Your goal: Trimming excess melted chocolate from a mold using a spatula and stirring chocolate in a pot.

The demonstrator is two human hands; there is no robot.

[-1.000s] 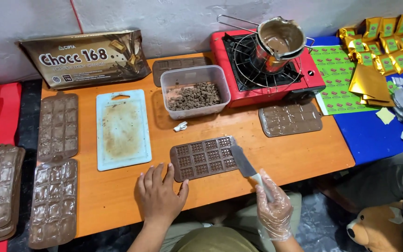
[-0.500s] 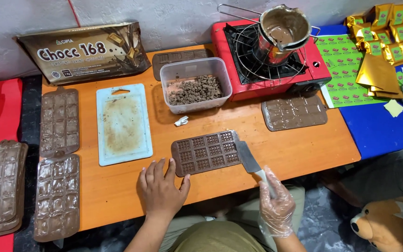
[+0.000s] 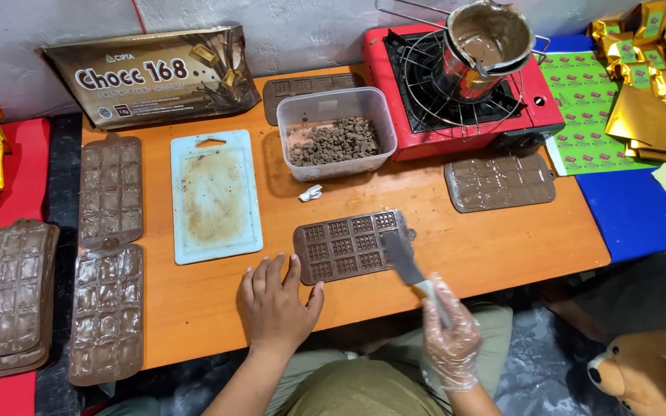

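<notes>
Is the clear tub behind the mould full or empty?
Partly full: the clear tub holds a low heap of brown chocolate bits, with bare walls above them.

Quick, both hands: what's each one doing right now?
Left hand: bare, open, flat on the table beside the chocolate mould.
Right hand: gloved, closed on a scraper at the mould's edge.
</notes>
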